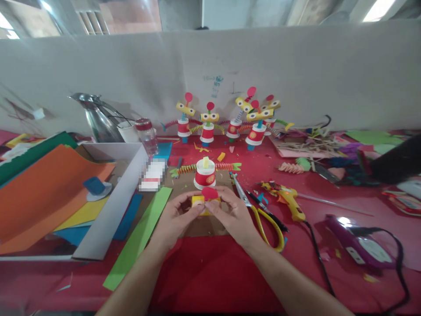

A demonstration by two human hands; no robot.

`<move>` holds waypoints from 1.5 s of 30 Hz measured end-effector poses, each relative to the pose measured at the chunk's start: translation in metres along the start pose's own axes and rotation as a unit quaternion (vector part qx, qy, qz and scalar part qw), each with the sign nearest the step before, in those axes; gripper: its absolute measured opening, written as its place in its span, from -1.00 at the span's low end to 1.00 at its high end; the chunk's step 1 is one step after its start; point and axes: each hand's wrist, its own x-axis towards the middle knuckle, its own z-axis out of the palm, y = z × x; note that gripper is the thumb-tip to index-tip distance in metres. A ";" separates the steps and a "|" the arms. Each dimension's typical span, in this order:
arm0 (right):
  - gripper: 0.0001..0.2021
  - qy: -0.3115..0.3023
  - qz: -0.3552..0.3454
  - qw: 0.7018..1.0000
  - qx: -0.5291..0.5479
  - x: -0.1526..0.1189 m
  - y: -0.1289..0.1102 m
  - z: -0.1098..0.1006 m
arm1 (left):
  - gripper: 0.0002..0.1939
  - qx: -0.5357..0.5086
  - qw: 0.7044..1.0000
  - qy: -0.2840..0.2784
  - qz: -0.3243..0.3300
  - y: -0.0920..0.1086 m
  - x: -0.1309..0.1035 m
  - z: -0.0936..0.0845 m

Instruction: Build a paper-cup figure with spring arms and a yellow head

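Note:
Both hands meet low in the middle of the head view, holding a yellow paper piece (207, 212) with a red oval (209, 193) on its top. My left hand (178, 215) grips its left end with thumb and fingers. On the right end, my right hand (233, 216) does the same; both thumbs cover part of its front. Just behind them an upturned red and white paper cup (205, 176) stands on brown cardboard (184, 182). Folded paper arms stick out from both its sides, and a small yellow piece is on top.
Several finished paper-cup figures (208, 131) stand along the wall. Scissors (259, 215), a pen (268, 210) and a yellow glue gun (289, 199) lie right, near a purple device (360, 245). A white box (113, 215) with coloured paper, a jar (148, 136) and a metal jug (97, 118) are left.

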 end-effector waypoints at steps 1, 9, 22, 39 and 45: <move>-0.91 0.004 -0.003 1.000 -0.002 0.000 0.000 0.000 | -0.65 0.007 1.000 -0.004 0.006 -0.001 0.000 0.000; -0.91 0.012 0.028 1.000 0.005 -0.001 0.001 -0.001 | -0.58 0.010 0.999 -0.022 0.023 -0.003 0.000 -0.003; -0.80 0.033 0.131 0.973 0.188 0.001 0.000 0.002 | -0.56 -0.120 0.991 0.047 -0.023 0.005 -0.001 -0.009; -0.70 0.116 -0.118 0.986 -0.001 -0.007 -0.013 -0.005 | -0.85 -0.134 0.990 -0.013 0.044 0.009 -0.005 -0.011; -0.68 0.098 -0.139 0.985 -0.023 -0.007 -0.011 -0.004 | -0.95 -0.132 0.991 -0.010 0.034 0.005 -0.004 -0.011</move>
